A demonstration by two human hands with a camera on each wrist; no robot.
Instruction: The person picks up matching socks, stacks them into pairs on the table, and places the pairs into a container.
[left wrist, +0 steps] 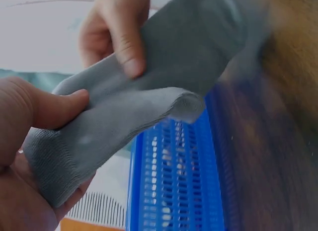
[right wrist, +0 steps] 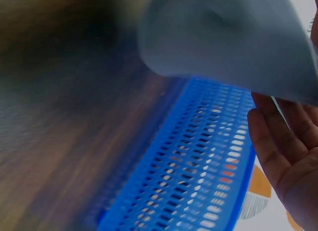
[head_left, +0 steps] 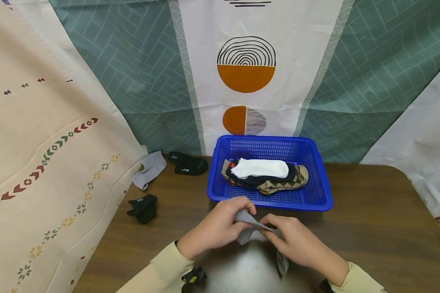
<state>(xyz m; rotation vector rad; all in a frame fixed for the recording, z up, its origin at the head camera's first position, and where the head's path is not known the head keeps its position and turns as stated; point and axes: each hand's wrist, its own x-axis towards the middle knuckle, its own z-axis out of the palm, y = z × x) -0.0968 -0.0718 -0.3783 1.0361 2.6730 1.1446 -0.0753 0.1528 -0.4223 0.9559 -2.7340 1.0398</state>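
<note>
In front of the blue basket, both hands hold a grey sock [head_left: 246, 218] between them. The left hand [head_left: 221, 224] grips its ribbed cuff, thumb on top and fingers underneath, as the left wrist view shows. Farther along the fabric, the right hand [head_left: 295, 240] pinches the sock with the thumb on its upper side. The sock's toe end hangs down below the right hand in the head view. In the left wrist view the sock [left wrist: 139, 99] is stretched out with a fold along it. The right wrist view shows the right fingers [right wrist: 278, 141] under the fabric.
The blue basket [head_left: 269, 205] stands against the patterned cloth backdrop. Inside, white socks [head_left: 260, 168] lie on dark navy socks [head_left: 253, 180] and brown patterned socks [head_left: 300, 177]. To the left lie another grey sock [head_left: 150, 169], black socks [head_left: 190, 166] and a crumpled black sock [head_left: 144, 208].
</note>
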